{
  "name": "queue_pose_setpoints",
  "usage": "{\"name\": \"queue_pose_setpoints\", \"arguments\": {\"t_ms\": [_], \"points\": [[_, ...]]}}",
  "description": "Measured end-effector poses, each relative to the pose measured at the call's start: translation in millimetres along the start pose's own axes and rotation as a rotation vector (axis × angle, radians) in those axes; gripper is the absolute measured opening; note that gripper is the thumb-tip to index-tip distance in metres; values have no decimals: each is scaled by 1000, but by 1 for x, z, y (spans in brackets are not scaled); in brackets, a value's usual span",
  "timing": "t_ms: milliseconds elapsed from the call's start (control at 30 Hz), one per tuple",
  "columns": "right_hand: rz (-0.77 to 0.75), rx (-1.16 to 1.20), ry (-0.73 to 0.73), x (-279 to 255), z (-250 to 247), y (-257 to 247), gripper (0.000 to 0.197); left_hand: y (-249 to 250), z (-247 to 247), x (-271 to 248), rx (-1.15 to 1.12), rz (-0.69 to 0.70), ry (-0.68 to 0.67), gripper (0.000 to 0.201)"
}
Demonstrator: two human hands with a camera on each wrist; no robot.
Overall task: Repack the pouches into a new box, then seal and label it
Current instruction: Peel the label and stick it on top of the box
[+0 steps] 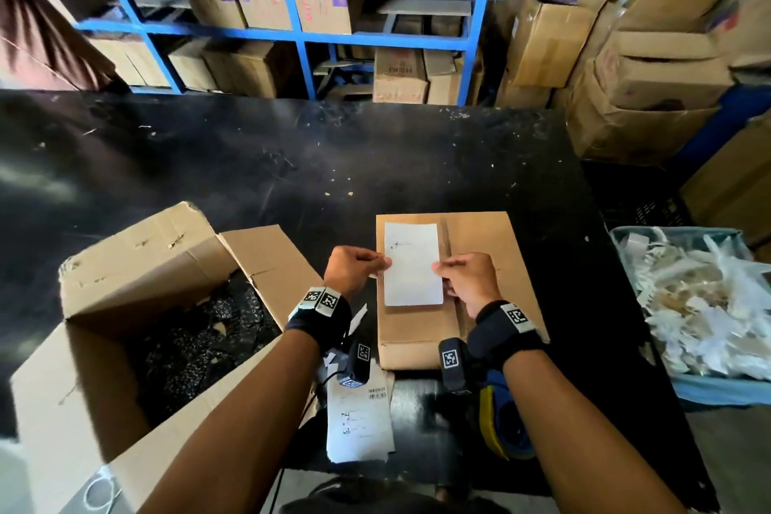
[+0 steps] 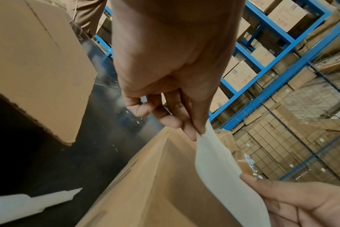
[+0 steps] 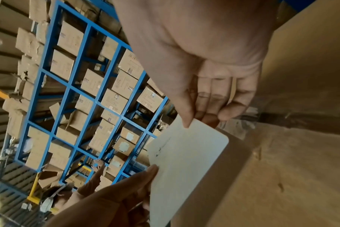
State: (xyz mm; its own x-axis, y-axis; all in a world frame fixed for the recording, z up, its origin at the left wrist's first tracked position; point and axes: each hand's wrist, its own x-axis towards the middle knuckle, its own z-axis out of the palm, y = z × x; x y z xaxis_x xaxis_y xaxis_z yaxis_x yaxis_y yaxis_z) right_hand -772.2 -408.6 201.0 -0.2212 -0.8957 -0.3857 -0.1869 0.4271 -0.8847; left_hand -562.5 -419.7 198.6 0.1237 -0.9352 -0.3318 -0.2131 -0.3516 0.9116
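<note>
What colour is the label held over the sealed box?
White, with faint dark print near its far end; the label shows best in the head view.

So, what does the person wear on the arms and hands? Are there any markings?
Both hands are bare, with no gloves or sleeves. The left hand and the right hand each have a wide black wrist band carrying white squares with black coded patterns. Under each wrist hangs a small black camera block with the same kind of coded square. A thin dark cable seems to run from the left one.
</note>
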Motion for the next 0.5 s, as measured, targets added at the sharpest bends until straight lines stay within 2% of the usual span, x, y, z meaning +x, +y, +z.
{"name": "queue_pose_setpoints", "arguments": {"t_ms": [167, 500], "points": [[5, -140, 59, 9, 3, 7, 24, -8, 7, -1, 83, -44, 60, 10], [62, -179, 55, 15, 7, 11, 16, -13, 15, 3, 105, -126, 96, 9]]}}
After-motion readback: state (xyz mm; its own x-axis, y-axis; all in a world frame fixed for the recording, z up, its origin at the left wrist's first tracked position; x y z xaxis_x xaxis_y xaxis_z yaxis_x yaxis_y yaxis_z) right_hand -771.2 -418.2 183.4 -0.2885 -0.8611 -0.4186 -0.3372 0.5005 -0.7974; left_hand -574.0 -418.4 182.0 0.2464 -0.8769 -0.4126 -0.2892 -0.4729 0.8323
